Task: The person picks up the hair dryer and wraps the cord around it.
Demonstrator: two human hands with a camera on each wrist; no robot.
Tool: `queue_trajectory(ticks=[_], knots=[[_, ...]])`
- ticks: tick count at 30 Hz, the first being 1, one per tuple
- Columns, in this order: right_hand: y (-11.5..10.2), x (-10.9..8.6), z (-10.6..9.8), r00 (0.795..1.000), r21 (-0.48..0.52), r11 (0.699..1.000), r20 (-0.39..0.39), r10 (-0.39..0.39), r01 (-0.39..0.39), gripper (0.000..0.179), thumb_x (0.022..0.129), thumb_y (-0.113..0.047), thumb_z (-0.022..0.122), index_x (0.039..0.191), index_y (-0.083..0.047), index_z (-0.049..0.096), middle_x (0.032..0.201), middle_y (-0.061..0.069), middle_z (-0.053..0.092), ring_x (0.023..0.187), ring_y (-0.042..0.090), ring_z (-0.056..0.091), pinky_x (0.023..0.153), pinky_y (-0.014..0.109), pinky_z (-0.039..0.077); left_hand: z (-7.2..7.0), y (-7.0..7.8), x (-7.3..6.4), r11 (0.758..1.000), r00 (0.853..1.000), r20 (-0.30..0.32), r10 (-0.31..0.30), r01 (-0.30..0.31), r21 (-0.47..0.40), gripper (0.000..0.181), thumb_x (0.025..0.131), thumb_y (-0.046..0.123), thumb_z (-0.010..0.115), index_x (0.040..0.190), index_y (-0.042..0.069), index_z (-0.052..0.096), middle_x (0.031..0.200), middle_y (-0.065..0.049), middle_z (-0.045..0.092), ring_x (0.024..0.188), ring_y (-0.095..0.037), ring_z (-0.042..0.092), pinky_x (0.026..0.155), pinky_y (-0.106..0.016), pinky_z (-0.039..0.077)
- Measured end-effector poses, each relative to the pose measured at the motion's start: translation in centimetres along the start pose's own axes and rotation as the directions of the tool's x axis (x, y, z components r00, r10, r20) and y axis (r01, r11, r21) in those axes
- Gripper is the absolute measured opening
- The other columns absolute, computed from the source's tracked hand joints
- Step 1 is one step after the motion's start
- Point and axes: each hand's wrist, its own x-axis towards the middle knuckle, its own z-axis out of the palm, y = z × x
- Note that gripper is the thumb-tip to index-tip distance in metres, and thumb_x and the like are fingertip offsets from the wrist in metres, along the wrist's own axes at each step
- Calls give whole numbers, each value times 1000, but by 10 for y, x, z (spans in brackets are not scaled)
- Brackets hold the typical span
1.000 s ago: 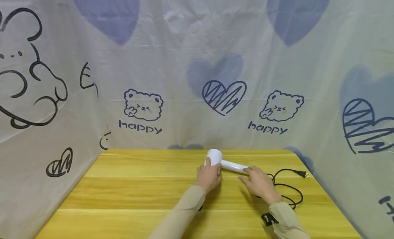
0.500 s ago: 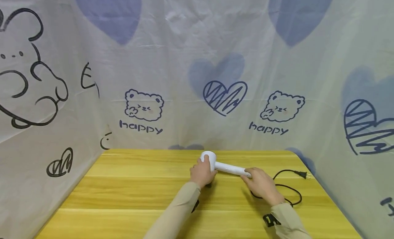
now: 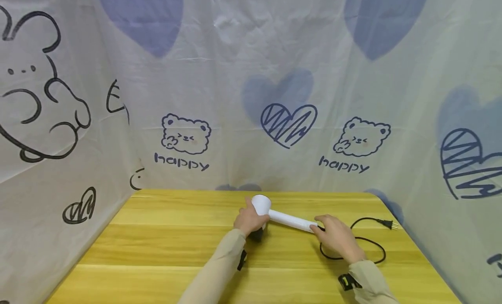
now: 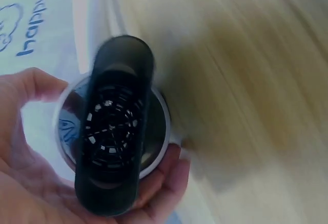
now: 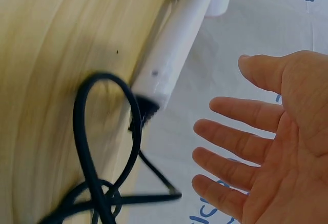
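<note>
A white hair dryer (image 3: pixel 292 220) lies across the back middle of the table, its handle slanting to the right. My left hand (image 3: pixel 248 219) grips its round head, thumb on one side and fingers curled round the other in the left wrist view. A black flat nozzle (image 4: pixel 115 188) on the head faces that wrist camera, with a grille inside it. By the handle's cord end is my right hand (image 3: pixel 339 238); the right wrist view shows its fingers (image 5: pixel 230 142) spread and apart from the handle. A black cord (image 5: pixel 81 126) loops from the handle end.
The two-pin plug (image 3: pixel 386 224) lies near the right edge of the wooden table (image 3: pixel 157 247). Part of the cord loops under and beside my right hand. Printed cloth (image 3: pixel 227 77) hangs behind the table and along both sides.
My left hand has drawn the hair dryer left and a little nearer, and the black nozzle now shows below that hand. My right hand stays by the handle's end and has shifted slightly right.
</note>
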Motion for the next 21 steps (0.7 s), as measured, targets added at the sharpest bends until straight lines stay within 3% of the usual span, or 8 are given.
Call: queue_trajectory(ticks=[3,8,12,16,21], knots=[[2,-1,-2,1000,5,1000,13,13,-13,42,96,-32,61,127,-4,64,128,19,63,115,39,60,93,58,49,-4,1,-4,998,1000,-3,-1,1,67,94,75,39,74,147,5,24,105,-28,56,83,-40,60,70,-52,51],[6,-2,-3,999,5,999,29,32,-32,43,96,-32,60,128,-4,63,129,20,62,115,40,59,92,59,49,-5,0,-7,990,995,27,93,-96,106,91,83,36,74,149,0,22,111,-34,55,85,-46,62,70,-54,53],[9,-2,-3,999,11,999,40,37,-37,44,97,-33,60,129,-3,62,129,21,61,115,41,59,92,59,49,-6,-7,-3,990,992,31,125,-127,62,93,84,33,75,149,-3,20,108,-36,58,87,-46,63,71,-54,53],[10,-4,-3,999,33,999,28,33,-34,46,97,-33,59,131,-2,60,131,22,60,118,42,57,95,60,47,-12,-17,0,992,992,2,127,-127,3,90,81,32,76,145,-4,26,100,-31,63,82,-42,64,67,-50,53],[11,-4,-2,1000,62,998,12,20,-20,54,101,-39,52,140,-2,50,137,26,55,122,46,53,98,63,44,-19,-27,1,994,995,-64,80,-84,-66,88,74,36,79,139,-3,33,96,-25,65,79,-37,64,63,-45,52]])
